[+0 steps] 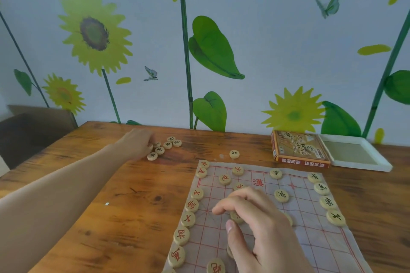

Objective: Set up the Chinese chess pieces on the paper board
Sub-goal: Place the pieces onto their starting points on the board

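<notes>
Right hand [255, 217] pinches a piece [236, 217] over the board [310, 239]; left hand's [135, 143] grip unclear; tray [355, 155] holds nothing

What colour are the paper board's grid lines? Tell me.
Red, on the paper board, head view.

Between our left hand [135, 143] at the loose pieces [165, 146] and our right hand [255, 219] over the paper board [315, 235] we see bare table [133, 195], open for passing. Left of our right hand a column of red pieces [188, 219] lines the board's edge; right of it stand black pieces [328, 203]. Beyond it, a single piece [234, 154] and the chess box [299, 148] with its tray [355, 153] block the far side.
</notes>
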`<state>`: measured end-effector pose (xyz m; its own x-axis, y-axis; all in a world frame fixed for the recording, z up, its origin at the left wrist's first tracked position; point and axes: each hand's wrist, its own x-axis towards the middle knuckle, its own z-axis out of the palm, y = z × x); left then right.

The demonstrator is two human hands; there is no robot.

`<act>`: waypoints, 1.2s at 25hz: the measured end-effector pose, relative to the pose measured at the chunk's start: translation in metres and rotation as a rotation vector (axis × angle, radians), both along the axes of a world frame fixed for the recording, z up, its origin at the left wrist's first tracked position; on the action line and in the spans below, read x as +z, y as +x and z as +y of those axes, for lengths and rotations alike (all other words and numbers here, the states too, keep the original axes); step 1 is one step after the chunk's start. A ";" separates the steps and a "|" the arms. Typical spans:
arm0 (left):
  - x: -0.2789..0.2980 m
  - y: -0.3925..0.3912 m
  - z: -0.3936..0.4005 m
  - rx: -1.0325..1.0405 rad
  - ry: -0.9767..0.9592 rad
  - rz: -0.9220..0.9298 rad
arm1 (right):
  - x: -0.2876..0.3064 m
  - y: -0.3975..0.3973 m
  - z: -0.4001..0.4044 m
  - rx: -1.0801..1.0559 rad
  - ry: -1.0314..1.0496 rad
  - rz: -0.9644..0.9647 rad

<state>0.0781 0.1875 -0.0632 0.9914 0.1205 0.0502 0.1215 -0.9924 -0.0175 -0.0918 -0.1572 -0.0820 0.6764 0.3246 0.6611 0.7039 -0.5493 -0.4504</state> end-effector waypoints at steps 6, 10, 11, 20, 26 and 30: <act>0.006 0.009 0.009 -0.002 0.008 -0.029 | 0.000 0.005 -0.002 -0.006 0.016 -0.008; 0.009 0.017 0.000 -0.058 -0.047 -0.048 | 0.000 0.007 -0.002 0.011 0.010 -0.003; 0.008 0.018 -0.005 -0.074 -0.011 -0.008 | 0.000 0.007 -0.002 0.017 0.009 -0.002; 0.013 0.047 -0.019 -0.152 0.021 -0.014 | 0.003 0.013 0.000 0.019 0.010 0.062; 0.007 0.060 -0.027 -0.287 0.084 0.088 | 0.021 0.029 0.007 0.137 -0.070 0.315; 0.010 0.058 -0.027 -0.309 0.073 0.112 | 0.032 0.077 0.031 0.149 -0.132 0.297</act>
<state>0.1363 0.1604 -0.0535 0.9804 -0.1864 -0.0633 -0.1914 -0.9777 -0.0861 -0.0147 -0.1267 -0.0498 0.7716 0.5038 0.3884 0.6296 -0.5175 -0.5794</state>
